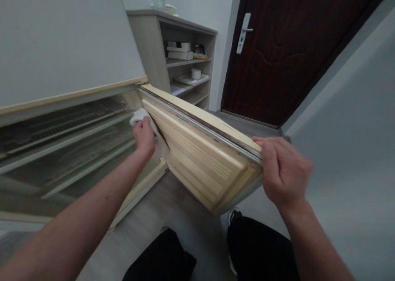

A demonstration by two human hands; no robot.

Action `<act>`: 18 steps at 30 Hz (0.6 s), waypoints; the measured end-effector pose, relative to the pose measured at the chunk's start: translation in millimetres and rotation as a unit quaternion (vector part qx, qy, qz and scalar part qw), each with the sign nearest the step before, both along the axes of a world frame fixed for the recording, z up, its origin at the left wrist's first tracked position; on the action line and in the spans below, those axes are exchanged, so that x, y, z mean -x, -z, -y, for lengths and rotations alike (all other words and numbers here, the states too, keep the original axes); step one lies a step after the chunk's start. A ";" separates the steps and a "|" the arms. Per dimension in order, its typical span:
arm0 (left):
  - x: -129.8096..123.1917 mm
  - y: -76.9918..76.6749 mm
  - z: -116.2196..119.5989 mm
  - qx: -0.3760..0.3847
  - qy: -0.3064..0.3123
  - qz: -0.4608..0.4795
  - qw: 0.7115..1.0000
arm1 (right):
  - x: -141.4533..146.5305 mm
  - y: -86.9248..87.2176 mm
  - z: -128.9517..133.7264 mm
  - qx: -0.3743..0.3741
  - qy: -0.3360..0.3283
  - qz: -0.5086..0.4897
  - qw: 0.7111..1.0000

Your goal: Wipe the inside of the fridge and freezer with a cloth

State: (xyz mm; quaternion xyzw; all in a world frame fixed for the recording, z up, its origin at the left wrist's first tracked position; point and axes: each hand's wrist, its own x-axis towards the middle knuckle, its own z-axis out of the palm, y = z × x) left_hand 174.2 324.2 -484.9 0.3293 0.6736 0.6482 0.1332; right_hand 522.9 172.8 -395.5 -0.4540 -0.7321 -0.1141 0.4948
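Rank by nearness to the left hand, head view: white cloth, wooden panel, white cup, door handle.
1. White cloth: in the left hand.
2. Wooden panel: to its right.
3. White cup: shelf, up right.
4. Door handle: farthest, on the dark door.

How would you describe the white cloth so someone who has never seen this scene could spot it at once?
Start at the grey shelf unit in the background, then drop to the pale wooden panelled door standing open in front of it. At that door's far end, the left hand grips the white cloth, the only soft, crumpled white thing in view.

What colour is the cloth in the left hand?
The cloth is white, shown in the head view.
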 end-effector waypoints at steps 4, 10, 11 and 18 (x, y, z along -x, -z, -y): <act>-60.9 28.6 73.2 0.003 0.024 -0.001 1.000 | -13.5 6.0 -26.1 -0.025 0.034 -0.048 0.998; -173.5 56.3 151.0 0.052 0.123 0.055 0.990 | -9.4 8.6 -24.7 -0.023 0.022 -0.077 0.997; -182.0 58.6 152.0 0.053 0.121 0.061 0.989 | -7.8 8.7 -22.7 -0.022 0.019 -0.076 0.997; -156.7 78.7 112.0 0.064 0.077 0.055 0.993 | -7.8 6.6 -21.4 -0.017 0.019 -0.048 0.999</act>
